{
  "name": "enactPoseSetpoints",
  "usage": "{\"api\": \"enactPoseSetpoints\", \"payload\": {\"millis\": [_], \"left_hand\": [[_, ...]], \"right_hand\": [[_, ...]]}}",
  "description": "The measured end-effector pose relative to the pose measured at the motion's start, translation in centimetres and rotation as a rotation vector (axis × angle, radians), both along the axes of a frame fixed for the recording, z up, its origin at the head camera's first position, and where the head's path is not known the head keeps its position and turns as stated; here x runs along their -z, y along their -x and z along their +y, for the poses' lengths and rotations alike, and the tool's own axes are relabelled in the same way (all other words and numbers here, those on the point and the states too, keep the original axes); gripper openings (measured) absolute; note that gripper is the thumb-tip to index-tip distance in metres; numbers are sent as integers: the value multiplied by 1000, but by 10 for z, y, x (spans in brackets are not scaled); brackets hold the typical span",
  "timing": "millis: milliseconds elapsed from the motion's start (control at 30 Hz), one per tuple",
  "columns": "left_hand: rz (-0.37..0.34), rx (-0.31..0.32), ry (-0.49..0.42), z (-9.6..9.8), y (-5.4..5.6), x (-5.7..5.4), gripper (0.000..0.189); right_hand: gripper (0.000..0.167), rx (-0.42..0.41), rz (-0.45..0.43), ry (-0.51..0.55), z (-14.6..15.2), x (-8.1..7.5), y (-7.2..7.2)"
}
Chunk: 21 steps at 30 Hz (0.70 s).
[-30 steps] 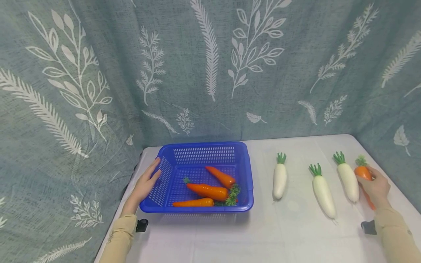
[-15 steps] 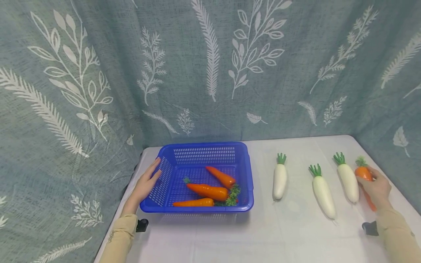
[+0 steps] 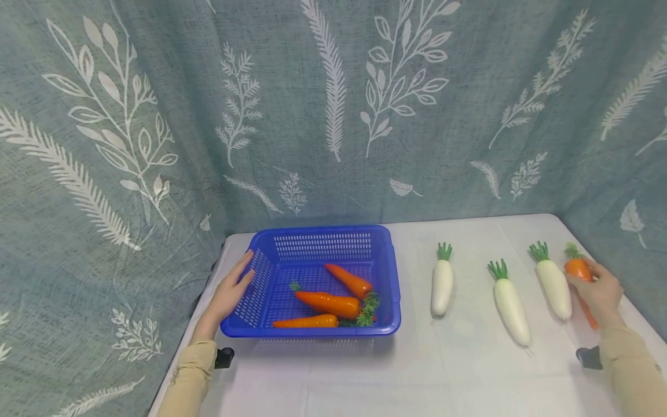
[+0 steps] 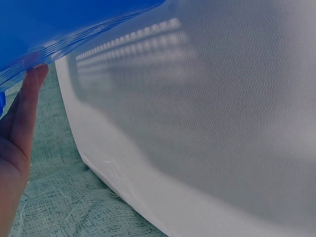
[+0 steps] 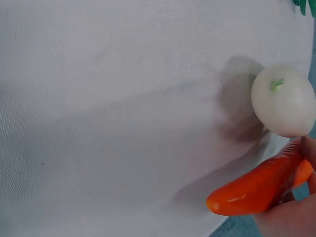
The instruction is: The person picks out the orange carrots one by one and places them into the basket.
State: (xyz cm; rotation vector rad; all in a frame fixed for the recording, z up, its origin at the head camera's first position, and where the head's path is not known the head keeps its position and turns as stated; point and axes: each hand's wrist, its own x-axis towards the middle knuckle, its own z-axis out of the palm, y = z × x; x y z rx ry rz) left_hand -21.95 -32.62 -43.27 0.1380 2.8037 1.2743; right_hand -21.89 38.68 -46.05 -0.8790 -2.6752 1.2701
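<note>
In the head view, my right hand (image 3: pixel 598 291) grips an orange carrot (image 3: pixel 578 269) by its thick upper part near the table's right edge. The carrot's smooth tapered end (image 5: pixel 242 195) points out of the hand in the right wrist view. Close beside the thumb lies a white radish (image 3: pixel 554 289) with green stalks. My left hand (image 3: pixel 227 292) rests against the left side of a blue plastic basket (image 3: pixel 312 332), its fingers straight. In the left wrist view, the fingertips (image 4: pixel 30 81) touch the basket's rim. Several carrots (image 3: pixel 328 303) lie inside the basket.
Two more white radishes lie between the basket and the right hand: one radish (image 3: pixel 442 286) nearer the basket, another radish (image 3: pixel 512 311) farther right. A patterned green curtain (image 3: pixel 312 116) hangs behind and beside the white table (image 3: pixel 417 376).
My right hand and the carrot have shifted slightly to the right and away from me. The radish beside them has moved slightly right. The left hand and basket stay put.
</note>
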Motion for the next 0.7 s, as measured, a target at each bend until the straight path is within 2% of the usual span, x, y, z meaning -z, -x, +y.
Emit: {"api": "enactPoseSetpoints", "payload": {"millis": [700], "left_hand": [[18,4,-5,-1,0,0,55]], "right_hand": [[65,-8,15,-7,-1,-3,3]]}}
